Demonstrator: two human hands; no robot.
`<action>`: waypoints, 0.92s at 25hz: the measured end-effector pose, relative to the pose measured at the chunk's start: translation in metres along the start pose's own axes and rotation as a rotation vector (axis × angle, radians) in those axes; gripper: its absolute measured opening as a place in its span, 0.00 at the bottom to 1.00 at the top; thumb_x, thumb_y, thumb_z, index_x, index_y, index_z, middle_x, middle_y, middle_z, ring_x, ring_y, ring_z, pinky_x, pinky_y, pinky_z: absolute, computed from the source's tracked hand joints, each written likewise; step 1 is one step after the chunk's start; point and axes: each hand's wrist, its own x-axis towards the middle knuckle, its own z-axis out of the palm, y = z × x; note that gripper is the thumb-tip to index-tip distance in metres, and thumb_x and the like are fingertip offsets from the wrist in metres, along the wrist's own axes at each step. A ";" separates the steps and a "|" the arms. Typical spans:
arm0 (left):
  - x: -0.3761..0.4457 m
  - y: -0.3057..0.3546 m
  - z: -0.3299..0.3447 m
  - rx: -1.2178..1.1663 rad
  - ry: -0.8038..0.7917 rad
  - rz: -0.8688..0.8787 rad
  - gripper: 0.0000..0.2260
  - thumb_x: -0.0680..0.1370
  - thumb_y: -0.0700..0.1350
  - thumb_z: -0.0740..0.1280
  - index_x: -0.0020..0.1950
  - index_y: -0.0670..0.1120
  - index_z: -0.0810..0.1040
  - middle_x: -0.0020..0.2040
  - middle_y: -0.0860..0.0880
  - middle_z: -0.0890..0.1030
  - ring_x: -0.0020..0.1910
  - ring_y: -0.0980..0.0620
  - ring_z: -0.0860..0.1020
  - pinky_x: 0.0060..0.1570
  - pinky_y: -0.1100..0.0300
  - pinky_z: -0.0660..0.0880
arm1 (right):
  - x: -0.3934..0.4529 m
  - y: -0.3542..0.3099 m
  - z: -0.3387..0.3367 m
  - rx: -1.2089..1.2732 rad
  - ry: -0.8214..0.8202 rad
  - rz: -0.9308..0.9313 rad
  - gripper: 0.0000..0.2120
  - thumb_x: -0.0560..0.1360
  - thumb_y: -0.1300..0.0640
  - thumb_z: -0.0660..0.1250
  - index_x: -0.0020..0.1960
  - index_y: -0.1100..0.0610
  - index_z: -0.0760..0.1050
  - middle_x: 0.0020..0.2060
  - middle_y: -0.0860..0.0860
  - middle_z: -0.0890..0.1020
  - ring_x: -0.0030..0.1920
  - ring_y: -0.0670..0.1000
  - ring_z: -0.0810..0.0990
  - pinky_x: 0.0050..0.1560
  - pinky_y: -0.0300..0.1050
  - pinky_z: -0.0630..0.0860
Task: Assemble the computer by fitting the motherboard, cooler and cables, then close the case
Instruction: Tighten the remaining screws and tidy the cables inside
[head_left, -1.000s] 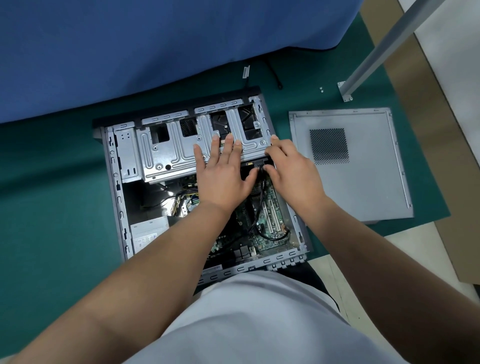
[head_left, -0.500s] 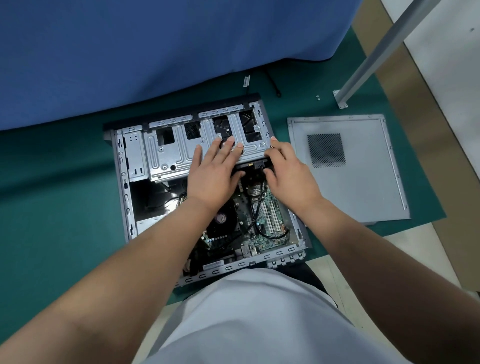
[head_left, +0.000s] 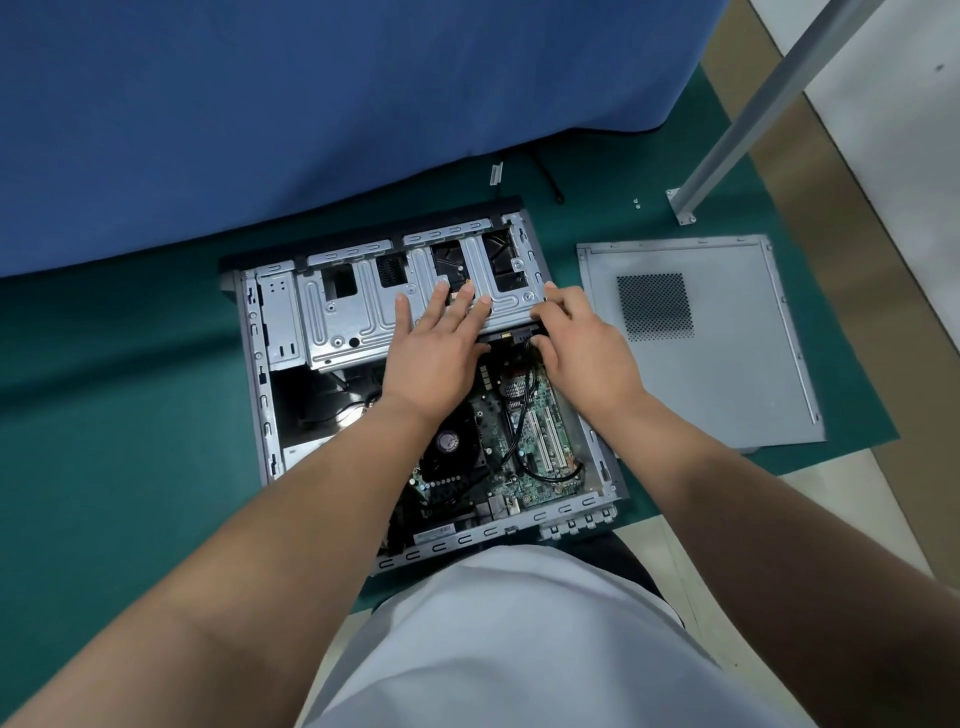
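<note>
Fingers of left hand (head_left: 434, 358) lie spread on drive cage (head_left: 363, 317); right hand (head_left: 584, 353) apparently pinches black connector (head_left: 514, 335) beside it.

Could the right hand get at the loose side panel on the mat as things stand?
Probably yes: the side panel lies flat on the mat just right of the right hand, with nothing between them, though that hand is busy at the black connector.

Left hand (head_left: 434, 353) lay flat on the drive cage (head_left: 363, 306) inside the open case (head_left: 254, 364); right hand (head_left: 587, 348) just beside it, at the cage's near edge. Motherboard (head_left: 540, 441) sat below both hands, side panel (head_left: 727, 353) right of the right hand
</note>
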 end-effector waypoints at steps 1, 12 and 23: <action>0.000 0.000 0.000 0.010 -0.008 0.005 0.25 0.87 0.55 0.56 0.84 0.52 0.56 0.83 0.49 0.58 0.83 0.44 0.51 0.78 0.33 0.45 | 0.000 0.001 0.001 -0.030 0.006 -0.009 0.14 0.82 0.57 0.65 0.67 0.57 0.74 0.71 0.54 0.70 0.51 0.62 0.83 0.45 0.56 0.82; -0.021 -0.053 -0.027 -0.008 -0.102 0.091 0.34 0.83 0.42 0.66 0.83 0.62 0.53 0.85 0.51 0.48 0.83 0.44 0.47 0.81 0.40 0.45 | -0.024 -0.001 0.003 0.448 -0.180 0.244 0.39 0.80 0.61 0.63 0.83 0.45 0.45 0.70 0.52 0.71 0.48 0.49 0.82 0.49 0.51 0.80; -0.025 -0.092 -0.037 0.237 -0.166 0.011 0.53 0.74 0.25 0.60 0.79 0.71 0.37 0.84 0.53 0.41 0.82 0.32 0.45 0.79 0.33 0.44 | -0.014 0.004 0.011 0.785 -0.260 0.451 0.42 0.73 0.69 0.58 0.79 0.37 0.56 0.53 0.31 0.72 0.39 0.41 0.82 0.30 0.37 0.75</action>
